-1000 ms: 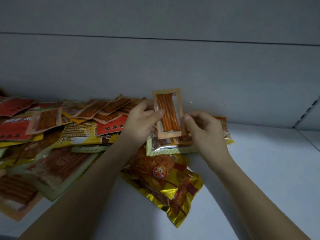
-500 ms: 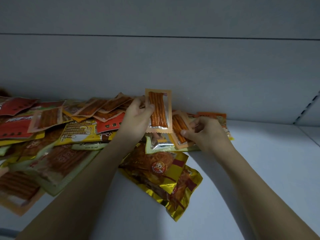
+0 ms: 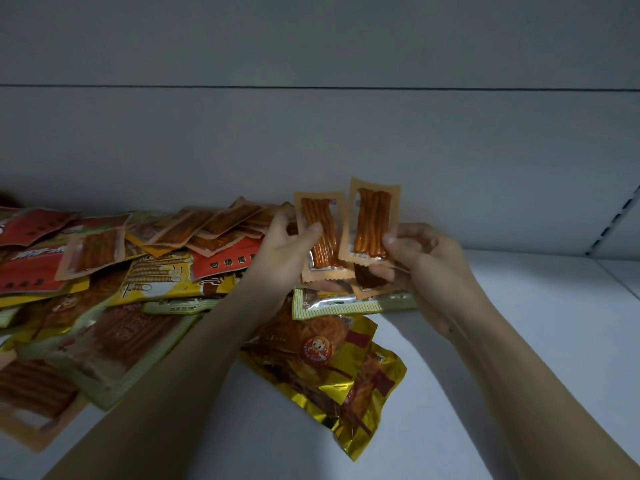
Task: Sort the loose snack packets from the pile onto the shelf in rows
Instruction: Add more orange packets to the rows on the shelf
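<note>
White shelf (image 3: pixel 519 358), with grey back panel (image 3: pixel 311 140) rising behind it and a slotted upright (image 3: pixel 620 220) showing at far right, is bearing all stock listed here. Pile (image 3: pixel 114 278) of loose snack packets is sprawling over the shelf's left half: red packets (image 3: pixel 31 258), yellow packets (image 3: pixel 156 275) printed with stick rolls, green-bordered packets (image 3: pixel 117 344) of brown strips and small orange-edged sachets (image 3: pixel 221 223) are lying overlapped and at mixed angles. Gold foil packets (image 3: pixel 332 372), two overlapping, are lying at the pile's near right edge, between the two forearms. A green-striped packet (image 3: pixel 349 301) is lying flat just beyond them, under the hands. Left hand (image 3: pixel 287 251) is gripping one clear-windowed sachet of orange strips, the left sachet (image 3: pixel 320 233), thumb pressing on its front, fingers curled behind. Right hand (image 3: pixel 426 261) is pinching a matching sachet, the right sachet (image 3: pixel 372 223), thumb on the front lower corner; further like sachets appear to be sitting behind it in the same hand, number not determinable. Both held sachets are standing roughly upright, raised above the pile's right end, side by side with edges touching or slightly overlapping.
</note>
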### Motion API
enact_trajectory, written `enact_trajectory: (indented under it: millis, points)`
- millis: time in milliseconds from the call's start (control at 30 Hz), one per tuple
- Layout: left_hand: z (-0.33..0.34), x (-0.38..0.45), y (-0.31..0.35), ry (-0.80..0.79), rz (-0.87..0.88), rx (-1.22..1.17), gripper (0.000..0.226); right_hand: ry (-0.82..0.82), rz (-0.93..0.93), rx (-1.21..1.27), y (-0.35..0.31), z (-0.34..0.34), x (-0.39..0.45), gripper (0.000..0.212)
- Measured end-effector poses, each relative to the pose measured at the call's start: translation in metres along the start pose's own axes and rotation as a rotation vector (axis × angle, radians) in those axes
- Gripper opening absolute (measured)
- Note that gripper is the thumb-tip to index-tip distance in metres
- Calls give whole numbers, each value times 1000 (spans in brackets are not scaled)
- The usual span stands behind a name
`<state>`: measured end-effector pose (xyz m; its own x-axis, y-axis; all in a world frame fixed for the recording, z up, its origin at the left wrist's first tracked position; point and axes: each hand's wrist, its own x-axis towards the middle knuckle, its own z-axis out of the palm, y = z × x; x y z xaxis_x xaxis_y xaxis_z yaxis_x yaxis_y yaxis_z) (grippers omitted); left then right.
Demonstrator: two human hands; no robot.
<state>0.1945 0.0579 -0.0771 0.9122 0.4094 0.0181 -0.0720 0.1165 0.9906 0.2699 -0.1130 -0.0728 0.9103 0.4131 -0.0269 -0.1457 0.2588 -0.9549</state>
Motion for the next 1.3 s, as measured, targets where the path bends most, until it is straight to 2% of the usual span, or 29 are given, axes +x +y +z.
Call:
enact_trajectory:
  millis: [133,233,400,533,600,700,767,933,1000,1067,1200,1300]
  points:
    - [1,-4,4,-81,19,-29,35,-9,-25,-122,7,11,-6,10]
    - [-2,-3,2,-70,73,-6,49,-10,-118,-329,9,14,-9,14]
    - [-7,-1,3,0,127,-24,40,206,-326,-784,10,-4,5,17]
    - [-8,-1,4,1,115,-11,28,150,-251,-1146,20,-10,10,42]
    - [-8,0,3,6,121,7,27,125,-238,-1230,24,-7,10,49]
    - [-9,3,1,29,136,12,31,122,-163,-1186,19,-4,9,50]
    - [-11,6,0,50,148,10,35,99,-100,-1153,17,-3,8,39]
    - [-13,9,-2,67,174,-5,35,41,-118,-1085,17,-8,9,15]
    - [-13,10,-3,79,167,-18,36,64,-147,-946,16,-11,11,16]
    - [-13,11,-2,102,161,-38,38,98,-192,-706,12,-14,14,16]
    - [-12,10,-2,103,157,-50,40,118,-135,-226,-2,-12,8,3]
    - [-8,6,-3,58,135,-30,47,70,-122,-116,-3,-5,2,5]
